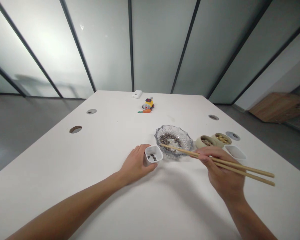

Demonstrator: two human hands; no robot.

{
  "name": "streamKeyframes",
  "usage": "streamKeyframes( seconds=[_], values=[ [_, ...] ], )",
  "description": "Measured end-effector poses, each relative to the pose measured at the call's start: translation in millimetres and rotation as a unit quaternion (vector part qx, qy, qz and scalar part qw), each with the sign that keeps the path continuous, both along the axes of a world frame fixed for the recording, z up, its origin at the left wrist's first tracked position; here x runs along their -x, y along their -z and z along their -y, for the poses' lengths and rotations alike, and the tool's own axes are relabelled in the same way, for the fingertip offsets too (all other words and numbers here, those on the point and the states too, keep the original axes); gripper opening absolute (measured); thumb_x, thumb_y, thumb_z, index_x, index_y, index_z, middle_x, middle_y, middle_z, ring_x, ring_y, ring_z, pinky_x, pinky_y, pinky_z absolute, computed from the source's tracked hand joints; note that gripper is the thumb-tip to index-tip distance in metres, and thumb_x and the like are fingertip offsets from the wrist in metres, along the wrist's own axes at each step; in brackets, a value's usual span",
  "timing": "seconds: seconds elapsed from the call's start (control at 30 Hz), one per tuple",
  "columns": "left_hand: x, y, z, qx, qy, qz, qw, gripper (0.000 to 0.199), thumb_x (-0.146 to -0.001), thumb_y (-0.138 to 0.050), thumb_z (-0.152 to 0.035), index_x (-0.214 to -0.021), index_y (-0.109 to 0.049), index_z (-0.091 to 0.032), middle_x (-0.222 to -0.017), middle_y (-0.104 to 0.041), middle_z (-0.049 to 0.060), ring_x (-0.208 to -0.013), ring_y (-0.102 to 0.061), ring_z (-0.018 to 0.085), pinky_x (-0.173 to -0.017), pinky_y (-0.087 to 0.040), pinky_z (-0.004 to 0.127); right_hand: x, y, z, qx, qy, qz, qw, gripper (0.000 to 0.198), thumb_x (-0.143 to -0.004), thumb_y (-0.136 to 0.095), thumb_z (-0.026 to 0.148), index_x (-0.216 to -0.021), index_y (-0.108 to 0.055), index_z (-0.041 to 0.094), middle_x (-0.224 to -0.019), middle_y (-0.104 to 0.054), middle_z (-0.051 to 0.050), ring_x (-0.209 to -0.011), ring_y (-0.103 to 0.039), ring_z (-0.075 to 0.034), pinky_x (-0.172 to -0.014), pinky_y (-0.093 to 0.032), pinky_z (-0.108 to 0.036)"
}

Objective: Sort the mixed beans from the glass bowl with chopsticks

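Note:
My left hand (137, 162) wraps round a small white cup (158, 159) tilted toward me, with several dark beans (153, 156) on its bottom. Beside it, a scalloped clear glass bowl (187, 141) holds many more dark beans (166, 138), mostly along its left and far side. Held in my right hand (222, 171) is a pair of wooden chopsticks (242, 167). Their tips reach over the bowl's near left part, close to the cup. Whether a bean sits between the tips is too small to tell.
Right of the bowl stand two cream pots (201, 144) with dried pieces inside and a white dish (236, 152). Farther back on the white table (110, 133) lie a yellow toy car (148, 104), an orange carrot-shaped item (146, 111) and a white box (137, 94). Round holes pierce the tabletop.

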State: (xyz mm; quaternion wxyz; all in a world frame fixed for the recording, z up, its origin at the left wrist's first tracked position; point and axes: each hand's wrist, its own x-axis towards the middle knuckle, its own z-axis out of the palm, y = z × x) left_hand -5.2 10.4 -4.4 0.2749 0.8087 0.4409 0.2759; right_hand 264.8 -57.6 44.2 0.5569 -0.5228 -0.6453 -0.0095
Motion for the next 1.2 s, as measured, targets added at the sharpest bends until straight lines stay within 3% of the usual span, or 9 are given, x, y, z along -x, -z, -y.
streamKeyframes(
  seconds=[0.23,0.4,0.9,1.2],
  values=[
    [1,1.0,0,-0.001,0.001,0.0,1.0,0.05,-0.083,-0.075,-0.037,-0.127,-0.056,-0.024,-0.121,-0.068,0.009,-0.11,-0.063,0.029,-0.098,-0.051,0.047,-11,7,-8,0.015,0.063,0.106,0.992,0.017,-0.096,-0.067,0.038,-0.086,-0.07,0.024,-0.081,-0.074,-0.004,-0.077,-0.07,-0.021,-0.074,-0.057,-0.036],
    [0,0.2,0,0.003,-0.001,0.0,1.0,0.05,-0.083,-0.075,-0.036,-0.127,-0.055,-0.024,-0.121,-0.067,0.009,-0.109,-0.063,0.029,-0.097,-0.051,0.048,-15,17,-14,0.002,0.007,0.187,0.982,0.009,-0.097,-0.066,0.029,-0.091,-0.07,0.023,-0.087,-0.075,-0.004,-0.083,-0.071,-0.021,-0.083,-0.057,-0.038],
    [0,-0.1,1,0.001,-0.004,0.001,1.0,0.049,-0.082,-0.076,-0.036,-0.126,-0.056,-0.026,-0.121,-0.068,0.009,-0.111,-0.064,0.03,-0.097,-0.051,0.049,-9,19,-13,-0.015,-0.045,0.198,0.979,0.004,-0.096,-0.068,0.024,-0.093,-0.068,0.023,-0.086,-0.073,-0.004,-0.08,-0.07,-0.019,-0.077,-0.057,-0.033],
    [0,-1.1,1,0.001,-0.001,-0.001,1.0,0.05,-0.083,-0.076,-0.035,-0.127,-0.055,-0.025,-0.121,-0.067,0.008,-0.111,-0.063,0.03,-0.098,-0.051,0.048,-7,15,-12,-0.013,-0.041,0.212,0.976,0.006,-0.097,-0.066,0.025,-0.091,-0.067,0.023,-0.083,-0.072,-0.003,-0.077,-0.069,-0.019,-0.075,-0.056,-0.032]
  ],
)
